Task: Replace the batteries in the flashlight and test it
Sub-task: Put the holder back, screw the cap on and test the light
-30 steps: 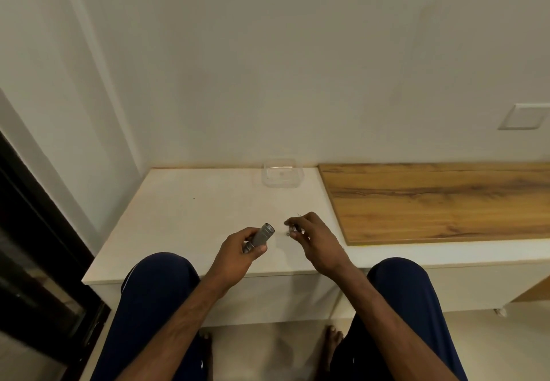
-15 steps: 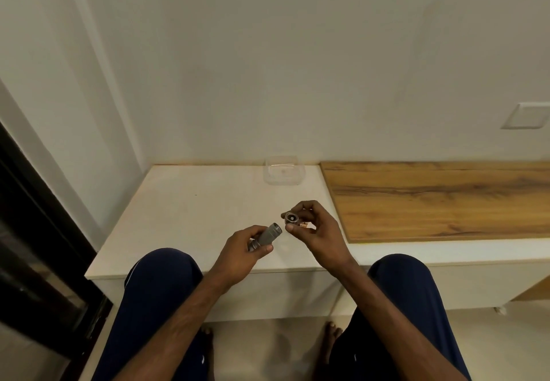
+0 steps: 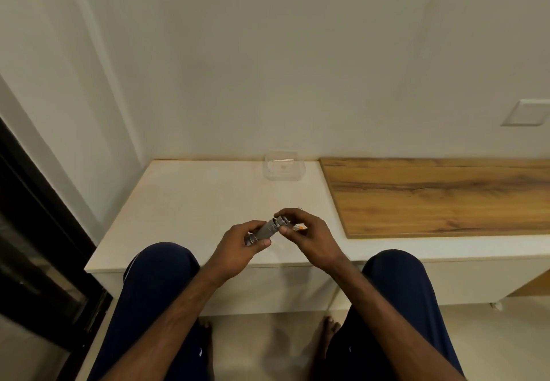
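Above the desk's (image 3: 190, 202) near edge the left hand (image 3: 238, 246) clenches the grey flashlight (image 3: 263, 231) while the right hand's (image 3: 309, 231) fingers (image 3: 287, 229) grasp its end cap, a clear plastic container (image 3: 284, 169) well beyond them, bare desktop leftward, wooden board (image 3: 440, 196) rightward.

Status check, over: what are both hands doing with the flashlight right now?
Left hand grips flashlight body. Right hand seats end cap on it. Clear plastic container at the back of the white counter, nothing in the way.
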